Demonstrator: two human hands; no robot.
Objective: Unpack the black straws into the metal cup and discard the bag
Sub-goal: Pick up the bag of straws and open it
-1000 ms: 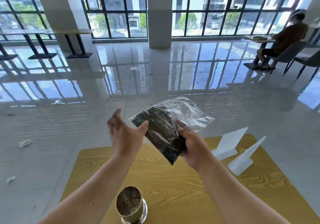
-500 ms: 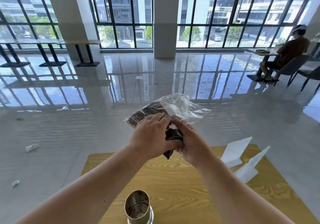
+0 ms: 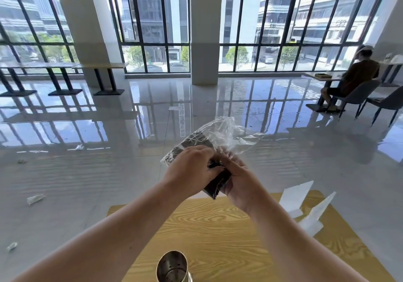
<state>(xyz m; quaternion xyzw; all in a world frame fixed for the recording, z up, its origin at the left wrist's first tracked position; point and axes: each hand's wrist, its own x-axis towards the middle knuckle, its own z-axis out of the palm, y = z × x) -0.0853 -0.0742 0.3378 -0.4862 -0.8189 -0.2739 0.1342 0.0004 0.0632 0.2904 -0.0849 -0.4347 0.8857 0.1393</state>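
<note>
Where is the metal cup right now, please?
In the head view, the metal cup stands at the bottom centre on the wooden table, partly cut off, below the held bag.

The metal cup [image 3: 172, 267] is cut off at its base

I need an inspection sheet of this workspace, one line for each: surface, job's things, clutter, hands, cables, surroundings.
Surface: yellow wood-grain table.
Job's things: clear bag with the black straws inside, held above the table; metal cup at the near edge, no straws seen in it.
Clutter: two white stands on the table's right; paper scraps on the floor.
Hands: left hand and right hand both grip the bag.
Cables: nothing seen.
Surroundings: glossy floor, tall windows, a seated person far right.
</note>
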